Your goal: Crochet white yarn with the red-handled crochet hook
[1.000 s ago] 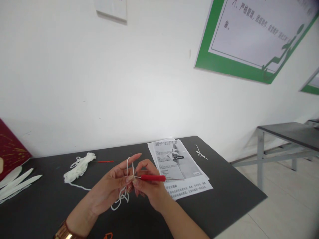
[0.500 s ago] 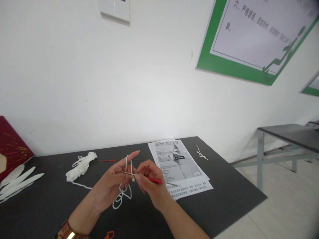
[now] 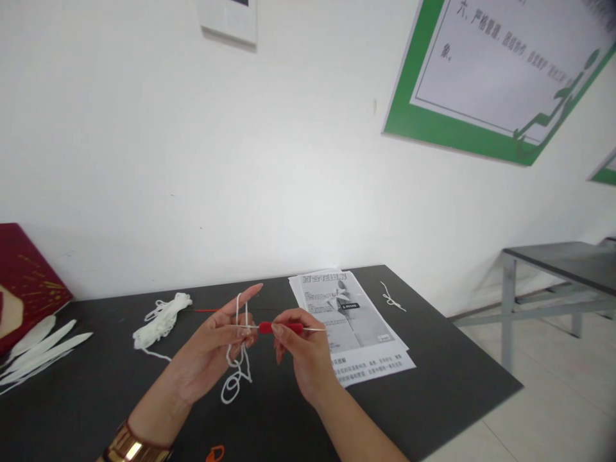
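Note:
My left hand (image 3: 212, 343) pinches white yarn (image 3: 231, 387) between thumb and fingers, with its index finger stretched out and a strand looped over it. A loose loop of the yarn dangles below that hand. My right hand (image 3: 301, 350) is closed on the red handle of a crochet hook (image 3: 266, 328). The hook's thin metal shaft points left into the yarn at my left fingertips, and its other end sticks out to the right. Exactly how the yarn sits on the hook tip is too small to tell.
A white yarn skein (image 3: 161, 321) lies left on the black table (image 3: 385, 410), near a thin red tool (image 3: 206, 310). Printed sheets (image 3: 359, 321) lie behind my right hand, a yarn scrap (image 3: 392, 298) beyond. White petal-like pieces (image 3: 43, 353) are far left; an orange clip (image 3: 215, 453) is at front.
My right hand has let its fingers draw back from the left fingertips, and the hook now lies nearly level. Both hands have shifted slightly apart. The view has swung a little left.

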Demonstrator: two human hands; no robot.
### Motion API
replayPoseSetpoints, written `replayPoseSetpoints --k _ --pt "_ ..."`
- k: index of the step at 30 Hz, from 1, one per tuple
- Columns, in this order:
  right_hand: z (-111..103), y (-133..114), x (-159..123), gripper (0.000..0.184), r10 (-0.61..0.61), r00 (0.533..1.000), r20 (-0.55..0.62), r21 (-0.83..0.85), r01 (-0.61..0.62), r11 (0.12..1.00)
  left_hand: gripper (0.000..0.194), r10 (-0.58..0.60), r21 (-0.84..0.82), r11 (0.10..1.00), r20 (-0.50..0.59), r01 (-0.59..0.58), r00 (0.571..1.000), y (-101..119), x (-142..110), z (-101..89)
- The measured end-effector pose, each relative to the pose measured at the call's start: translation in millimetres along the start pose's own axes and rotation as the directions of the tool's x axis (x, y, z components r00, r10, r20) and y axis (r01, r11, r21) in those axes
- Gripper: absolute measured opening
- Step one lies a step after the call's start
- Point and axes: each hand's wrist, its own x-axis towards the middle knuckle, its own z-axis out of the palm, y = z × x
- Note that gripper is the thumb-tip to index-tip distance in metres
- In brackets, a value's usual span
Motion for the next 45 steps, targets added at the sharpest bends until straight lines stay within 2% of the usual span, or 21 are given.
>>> replayPoseSetpoints --k 6,12,21,29,38,45 --pt "0.5 0.9 1.5 0.019 0.048 0.999 -0.003 0.092 -0.047 0.995 0.073 -0.019 0.091 0.996 0.036 0.015 0.999 1.6 -0.4 -1.2" --pt "1.2 0.9 0.6 0.017 0.063 0.998 -0.006 0.178 -0.061 0.982 0.076 0.028 0.121 0.992 0.112 -0.042 0.993 0.9 -1.3 -8.5" --pt "5.0 -10.4 -1.7 0.018 0.099 0.995 0.004 0.285 -0.096 0.954 0.076 0.115 -0.022 0.993 0.182 -0.113 0.977 1.6 -3.4 -6.9" --pt "8.2 -13.7 -6.2 0.017 0.177 0.976 0.126 0.366 -0.211 0.906 0.079 0.142 -0.151 0.983 0.246 -0.107 0.959 5.2 -9.2 0.2" --pt "15.7 -18.4 -15.6 0.013 0.070 0.990 0.123 0.338 -0.108 0.935 0.079 0.134 -0.239 0.969 0.314 -0.059 0.940 0.7 -10.9 0.8" --pt "15.3 -18.2 -14.6 0.012 0.142 0.979 0.146 0.395 -0.189 0.899 0.077 0.150 -0.258 0.964 0.342 -0.061 0.928 0.7 -10.9 -0.4"
